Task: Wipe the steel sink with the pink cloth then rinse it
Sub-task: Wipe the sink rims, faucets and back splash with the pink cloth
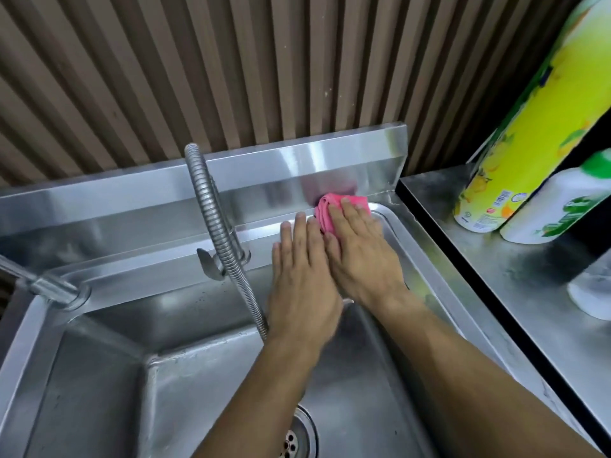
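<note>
The steel sink [139, 328] fills the lower frame, with its drain [299, 438] near the bottom middle. A folded pink cloth [330, 209] lies on the sink's back right rim, against the steel backsplash [264, 166]. My right hand [362, 256] presses flat on the cloth, fingers spread over it. My left hand [302, 279] lies flat beside it on the rim, its edge touching the cloth and the right hand. Most of the cloth is hidden under my right hand.
A flexible metal hose faucet [215, 226] rises from the back rim just left of my left hand. A second tap [43, 285] juts in at far left. On the steel counter [515, 292] to the right stand a yellow-green pack [529, 127], a white bottle [562, 206] and a clear container [591, 292].
</note>
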Demonstrator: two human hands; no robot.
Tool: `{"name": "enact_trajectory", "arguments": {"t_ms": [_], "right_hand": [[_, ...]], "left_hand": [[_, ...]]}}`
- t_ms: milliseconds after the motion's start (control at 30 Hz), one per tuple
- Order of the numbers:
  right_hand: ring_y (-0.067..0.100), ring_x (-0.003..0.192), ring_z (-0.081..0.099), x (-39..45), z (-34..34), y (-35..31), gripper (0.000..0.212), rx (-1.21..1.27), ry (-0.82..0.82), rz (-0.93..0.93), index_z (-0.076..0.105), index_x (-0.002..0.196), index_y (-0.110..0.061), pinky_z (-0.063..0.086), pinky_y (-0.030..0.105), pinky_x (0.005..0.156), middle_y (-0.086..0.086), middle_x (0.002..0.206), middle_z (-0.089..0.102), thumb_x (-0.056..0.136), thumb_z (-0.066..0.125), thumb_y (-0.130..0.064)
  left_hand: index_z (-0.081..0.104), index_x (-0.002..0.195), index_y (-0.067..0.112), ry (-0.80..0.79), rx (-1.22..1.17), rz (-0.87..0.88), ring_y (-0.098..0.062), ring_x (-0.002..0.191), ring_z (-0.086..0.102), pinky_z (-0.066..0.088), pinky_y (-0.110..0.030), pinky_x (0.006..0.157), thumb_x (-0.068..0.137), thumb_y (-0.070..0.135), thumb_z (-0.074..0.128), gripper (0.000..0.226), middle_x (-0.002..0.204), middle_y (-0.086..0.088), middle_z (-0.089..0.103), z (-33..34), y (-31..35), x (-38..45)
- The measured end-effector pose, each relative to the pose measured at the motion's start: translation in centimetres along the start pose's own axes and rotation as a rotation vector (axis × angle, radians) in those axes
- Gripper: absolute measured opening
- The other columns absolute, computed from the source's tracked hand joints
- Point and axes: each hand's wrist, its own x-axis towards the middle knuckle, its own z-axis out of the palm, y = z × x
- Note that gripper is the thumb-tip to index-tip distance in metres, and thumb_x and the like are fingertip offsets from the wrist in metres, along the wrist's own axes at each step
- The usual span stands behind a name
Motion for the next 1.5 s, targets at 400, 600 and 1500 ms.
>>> {"name": "enact_trajectory", "arguments": {"t_ms": [400,600,1500], "right_hand": [[0.021,0.16,0.005,1.5,-0.3,0.9,0.058,0.03,-0.006,0.013,0.019,0.164,-0.021,0.007,0.039,0.13,-0.001,0.172,0.015,0.108,0.035,-0.029],[0.026,0.16,0.0,1.7,0.7,-0.6,0.062,-0.004,0.065,0.196,0.01,0.164,-0.014,0.003,0.042,0.13,0.008,0.173,0.007,0.109,0.031,-0.03],[0.02,0.16,0.003,5.6,-1.0,-3.2,0.06,0.272,0.327,-0.216,0.028,0.161,-0.016,0.001,0.037,0.13,0.001,0.171,0.017,0.105,0.044,-0.003]], "left_hand": [[-0.011,0.161,0.018,-0.055,0.307,0.027,-0.018,0.155,-0.019,-0.001,-0.038,0.128,0.097,0.063,0.025,0.086,0.168,-0.002,-0.019,2.0,-4.5,3.3],[0.009,0.163,0.025,-0.002,0.232,0.101,-0.012,0.156,-0.01,-0.002,-0.032,0.127,0.104,0.05,0.004,0.065,0.17,0.008,0.0,1.4,-5.7,3.1],[0.019,0.162,0.018,0.091,0.228,0.009,-0.019,0.158,0.004,0.016,-0.041,0.127,0.106,0.042,0.012,0.061,0.169,0.002,0.013,3.0,-5.3,3.4]]}}
